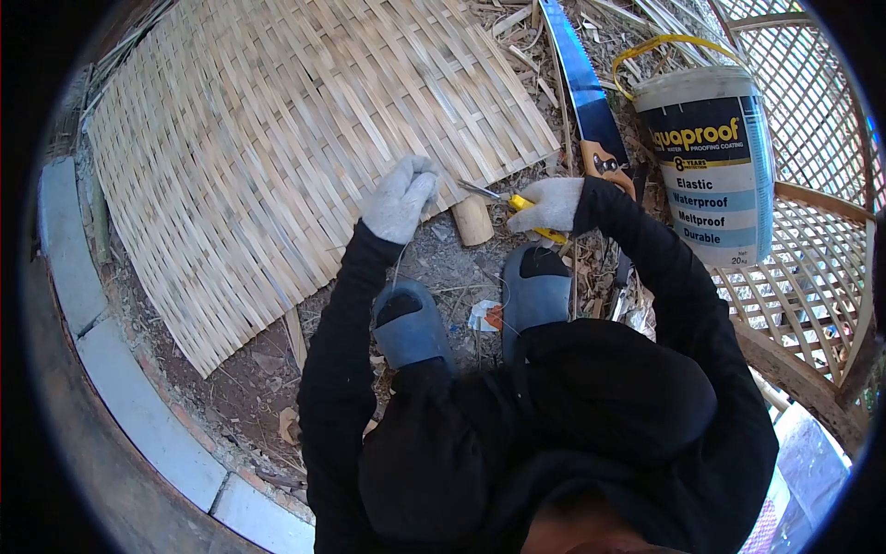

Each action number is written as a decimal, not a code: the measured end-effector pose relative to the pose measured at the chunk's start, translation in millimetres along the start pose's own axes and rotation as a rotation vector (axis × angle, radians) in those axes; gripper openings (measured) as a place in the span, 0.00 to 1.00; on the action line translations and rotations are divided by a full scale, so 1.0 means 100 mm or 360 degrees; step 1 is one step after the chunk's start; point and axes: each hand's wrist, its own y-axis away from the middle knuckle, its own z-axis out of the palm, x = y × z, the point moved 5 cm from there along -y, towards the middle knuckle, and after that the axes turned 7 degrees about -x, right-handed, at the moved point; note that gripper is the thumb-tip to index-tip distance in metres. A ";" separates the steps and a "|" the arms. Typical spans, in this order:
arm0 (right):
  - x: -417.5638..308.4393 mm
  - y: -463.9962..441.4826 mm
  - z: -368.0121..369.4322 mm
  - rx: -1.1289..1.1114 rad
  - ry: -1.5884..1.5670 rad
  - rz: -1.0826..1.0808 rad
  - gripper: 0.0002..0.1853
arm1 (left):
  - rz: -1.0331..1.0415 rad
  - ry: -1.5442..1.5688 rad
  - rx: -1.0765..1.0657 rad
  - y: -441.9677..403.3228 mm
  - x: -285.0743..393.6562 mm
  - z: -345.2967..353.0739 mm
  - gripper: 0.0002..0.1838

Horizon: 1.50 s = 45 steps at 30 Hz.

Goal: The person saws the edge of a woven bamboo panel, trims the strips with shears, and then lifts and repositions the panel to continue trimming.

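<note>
My left hand (401,200), in a pale work glove, is closed in a pinch over the near edge of the woven bamboo mat (277,138). A thin wire or strand hangs below it. To the right, my right hand (548,205), also gloved, is wrapped round the yellow handles of pliers (522,201). The metal end of the pliers points left toward my left hand, with a gap between them. A short wooden block (472,221) lies beneath the tool, by the mat's edge.
A hand saw (592,102) lies right of the mat. Beyond it stands a labelled bucket (706,171) beside a bamboo lattice (794,102). Wood scraps litter the ground. My feet in grey sandals (413,334) are below my hands. Pale blocks (152,429) form a left border.
</note>
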 end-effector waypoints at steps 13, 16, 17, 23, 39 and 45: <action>0.04 -0.12 -0.11 0.0167 0.0239 -0.0061 0.29 | -0.0217 -0.0183 -0.0023 0.74 -0.50 0.36 0.13; 0.03 -0.12 -0.09 0.0156 0.0199 -0.0038 0.28 | -0.0192 -0.0364 -0.0103 0.73 -0.45 0.42 0.14; 0.02 -0.12 -0.09 0.0147 0.0177 -0.0027 0.28 | -0.0193 -0.0419 -0.0135 0.73 -0.42 0.44 0.15; -0.01 -0.10 -0.07 0.0160 0.0095 -0.0113 0.27 | -0.0268 -0.0773 -0.0217 0.87 -0.51 0.56 0.17; -0.35 -0.03 0.11 0.0049 0.0100 -0.0195 0.29 | -0.0284 -0.1321 0.0384 0.49 -0.24 0.04 0.19; -0.26 -0.11 0.09 0.0111 0.0199 -0.0203 0.29 | -0.0200 -0.0950 0.0406 0.47 -0.30 -0.13 0.16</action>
